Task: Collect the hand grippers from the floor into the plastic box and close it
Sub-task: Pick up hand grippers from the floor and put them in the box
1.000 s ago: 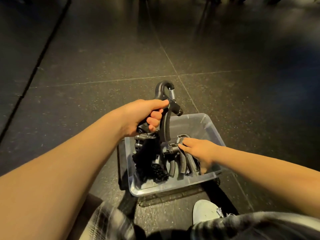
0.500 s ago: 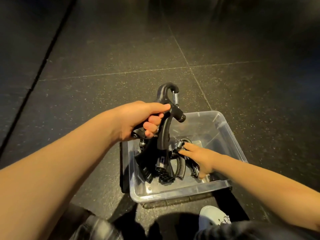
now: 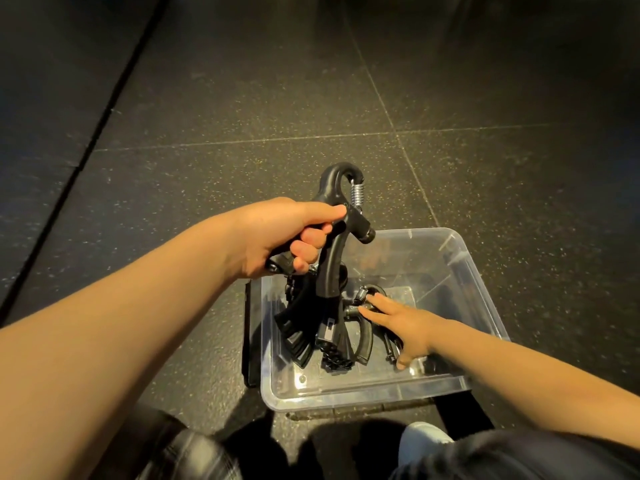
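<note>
Left hand holds 1 hand gripper above the plastic box; right hand reaches inside it.

The clear plastic box sits on the dark speckled floor, lid off. The left grip is closed around 1 handle of a black hand gripper held upright over the box's far-left corner, its silver spring uppermost and its free handle pointing down into the box. Inside the box, against its left wall and middle, lies a heap of black hand grippers. The right hand rests in the box on that heap's right side, fingers spread flat on a gripper, grip open, nothing clasped. A white shoe shows just beyond the box's near wall.
</note>
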